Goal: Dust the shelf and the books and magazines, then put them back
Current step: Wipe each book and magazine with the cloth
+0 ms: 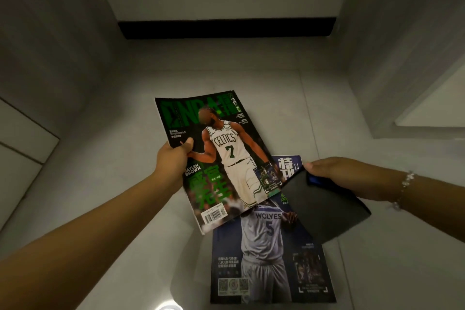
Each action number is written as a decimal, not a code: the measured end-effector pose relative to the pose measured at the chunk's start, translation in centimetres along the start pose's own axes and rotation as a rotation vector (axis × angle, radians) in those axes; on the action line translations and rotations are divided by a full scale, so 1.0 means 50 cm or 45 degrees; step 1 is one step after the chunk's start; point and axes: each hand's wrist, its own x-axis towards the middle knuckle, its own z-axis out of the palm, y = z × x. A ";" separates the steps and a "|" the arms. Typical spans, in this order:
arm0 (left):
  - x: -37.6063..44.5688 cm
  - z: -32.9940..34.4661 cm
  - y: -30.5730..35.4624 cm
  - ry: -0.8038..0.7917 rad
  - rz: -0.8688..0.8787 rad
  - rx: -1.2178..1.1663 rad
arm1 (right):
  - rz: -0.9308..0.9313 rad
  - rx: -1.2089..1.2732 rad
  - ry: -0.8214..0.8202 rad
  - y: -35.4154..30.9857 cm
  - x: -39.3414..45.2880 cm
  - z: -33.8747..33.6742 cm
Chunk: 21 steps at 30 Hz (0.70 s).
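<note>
Left hand pinches the green magazine at its left edge, thumb on the cover. It is held up above the floor, long axis running away from the person and tilted left. Its near right corner overlaps the blue magazine, which lies flat on the floor. Right hand grips a dark cloth just right of the green magazine, the nearer hand for wiping its cover.
</note>
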 end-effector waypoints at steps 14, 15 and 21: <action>-0.118 0.062 0.043 -0.278 0.128 0.153 | -0.502 -0.022 0.306 -0.143 -0.010 0.084; -0.124 0.067 0.046 -0.280 0.136 0.161 | -0.535 -0.002 0.366 -0.148 -0.011 0.087; -0.168 0.086 0.098 -0.509 0.131 0.225 | -0.685 0.287 0.265 -0.178 -0.037 0.103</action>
